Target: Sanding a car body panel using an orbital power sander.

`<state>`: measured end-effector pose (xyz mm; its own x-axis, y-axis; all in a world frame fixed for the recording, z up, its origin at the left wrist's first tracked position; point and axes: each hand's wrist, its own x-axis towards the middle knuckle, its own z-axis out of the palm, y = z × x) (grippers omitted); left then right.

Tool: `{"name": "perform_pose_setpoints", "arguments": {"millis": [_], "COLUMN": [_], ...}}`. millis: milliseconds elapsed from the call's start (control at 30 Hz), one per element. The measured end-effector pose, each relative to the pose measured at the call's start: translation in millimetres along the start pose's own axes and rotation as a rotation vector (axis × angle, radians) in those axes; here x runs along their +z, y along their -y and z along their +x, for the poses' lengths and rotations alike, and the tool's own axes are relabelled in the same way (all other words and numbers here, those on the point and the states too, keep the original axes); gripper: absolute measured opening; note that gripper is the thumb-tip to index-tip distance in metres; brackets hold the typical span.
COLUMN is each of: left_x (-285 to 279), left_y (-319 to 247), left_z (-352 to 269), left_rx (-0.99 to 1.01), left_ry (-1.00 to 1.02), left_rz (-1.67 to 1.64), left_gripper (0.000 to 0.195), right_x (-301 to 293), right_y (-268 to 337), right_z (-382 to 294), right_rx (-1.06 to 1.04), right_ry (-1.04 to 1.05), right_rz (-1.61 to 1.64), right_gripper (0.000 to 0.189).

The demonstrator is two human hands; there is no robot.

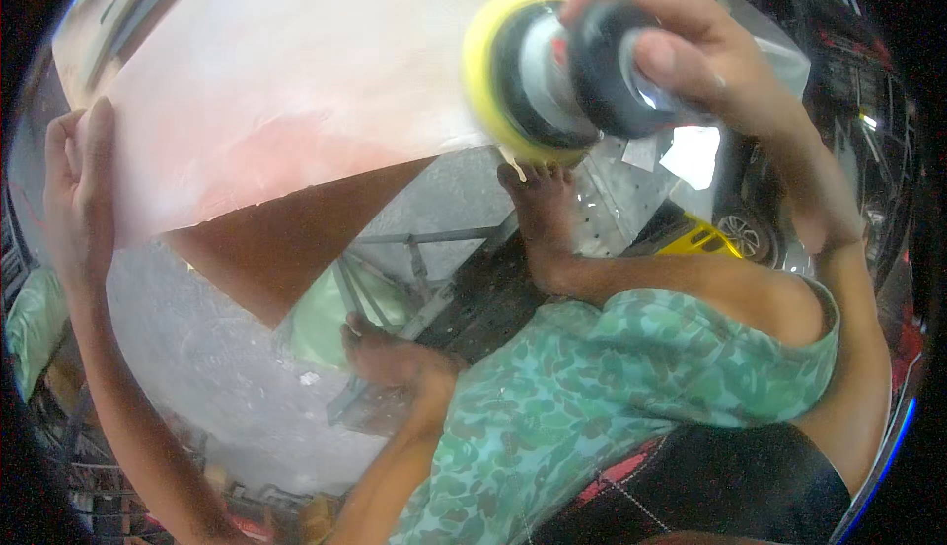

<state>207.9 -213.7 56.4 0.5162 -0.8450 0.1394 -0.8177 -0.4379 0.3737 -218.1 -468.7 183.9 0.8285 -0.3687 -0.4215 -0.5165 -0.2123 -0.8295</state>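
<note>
My right hand grips the black body of a palm-style orbital sander. Its round yellow pad is tilted on edge against the pale, pinkish panel, near the panel's lower right edge. Blur hides whether the whole pad touches. At the panel's left edge, my left hand holds on with the thumb in front; the other fingers are partly hidden. The panel face has cloudy white and salmon patches. A brown board face slants away beneath its lower edge.
My bare feet rest on a dark plank with a metal frame under the panel. Pale green sheeting lies on the grey floor. To the right are white paper, a yellow object and a car wheel.
</note>
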Motion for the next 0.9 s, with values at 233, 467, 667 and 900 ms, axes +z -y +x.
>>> {"name": "perform_pose_setpoints", "arguments": {"millis": [233, 467, 667, 900], "left_x": [3.9, 3.6, -2.0, -0.7], "left_y": [-10.3, 17.5, -8.5, 16.1], "left_z": [2.4, 1.8, -0.3, 3.9], "left_rx": [-0.057, 0.009, 0.046, 0.028], "left_ry": [0.03, 0.02, -0.02, 0.058], "left_rz": [-0.031, -0.045, 0.061, -0.007], "left_gripper": [0.048, 0.044, 0.045, 0.045], "right_x": [-10.9, 17.1, -10.9, 9.1], "right_y": [6.6, 13.9, 1.9, 13.4], "right_z": [-30.5, -9.7, -21.3, -10.2], "right_rx": [0.18, 0.082, 0.127, 0.138], "right_ry": [0.149, 0.164, 0.227, 0.135], "right_rz": [-0.073, 0.038, 0.018, 0.074], "right_gripper": [0.06, 0.053, 0.05, 0.049]}}
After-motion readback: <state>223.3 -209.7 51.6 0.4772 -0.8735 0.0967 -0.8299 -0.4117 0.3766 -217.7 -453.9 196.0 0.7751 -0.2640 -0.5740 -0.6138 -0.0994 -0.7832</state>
